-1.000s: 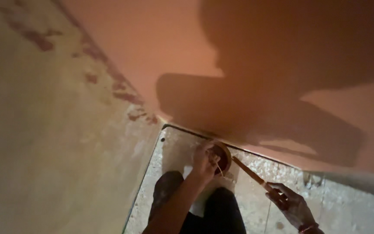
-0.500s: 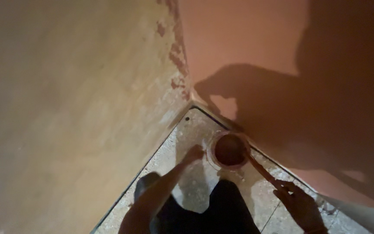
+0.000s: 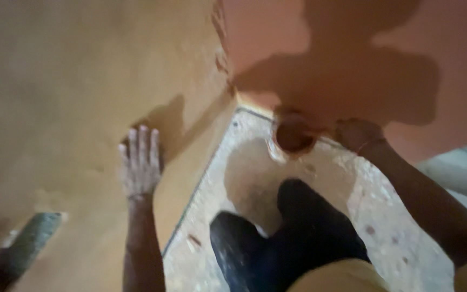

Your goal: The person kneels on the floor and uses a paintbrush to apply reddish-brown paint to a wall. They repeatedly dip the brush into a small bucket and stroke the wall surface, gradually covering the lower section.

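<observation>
Corner of room: yellowish-tan wall [image 3: 55, 97] on left meets orange-red wall [image 3: 406, 48] at rear, w/ speckled stone floor [image 3: 385, 216] below; whole view blurred. Person's shadow falls across orange-red wall. Left hand [image 3: 139, 162] laid flat on tan wall, palm to surface, fingers straight and slightly spread, pointing up; holds nothing. Its own small shadow sits just beside fingertips, upper right. Left forearm runs down to bottom edge of view. Right hand [image 3: 357, 132] reaches fwd to floor's far corner, at foot of orange-red wall; thin bangle at wrist. Hand is just beside small round bowl [image 3: 294, 136], right of its rim; cannot tell if touching or gripping, too blurred, fingers' spread not readable. Bowl stands on floor close to corner where both walls meet, inside dark reddish-brown. Dark trouser legs [image 3: 293, 238] of person near floor's middle, below bowl. Grey-green rough-textured object [image 3: 31, 243] at lower left edge, against tan wall, well apart from left hand; kind not identifiable.
</observation>
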